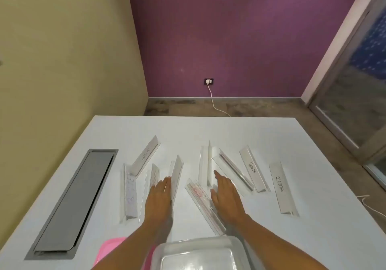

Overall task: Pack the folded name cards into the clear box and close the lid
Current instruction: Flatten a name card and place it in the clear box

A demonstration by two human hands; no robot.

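One wide-angle camera is riding on the person's head, looking forward and steeply down over the white tabletop (261, 136). It is sitting close above the near edge, so the forearms are entering from the bottom of the frame and the clear box (198, 255) is lying right under the lens. Farther off it is taking in the purple wall (229, 39), the beige wall (62, 60) on the left and a glass door (359, 94) on the right. The wide lens is bending the edges.

Nine name cards (280, 188) lie on the table (240, 129). Two hands (158, 194) reach among them. One clear box (198, 255) sits near the table's edge, beside one pink lid (104, 251).
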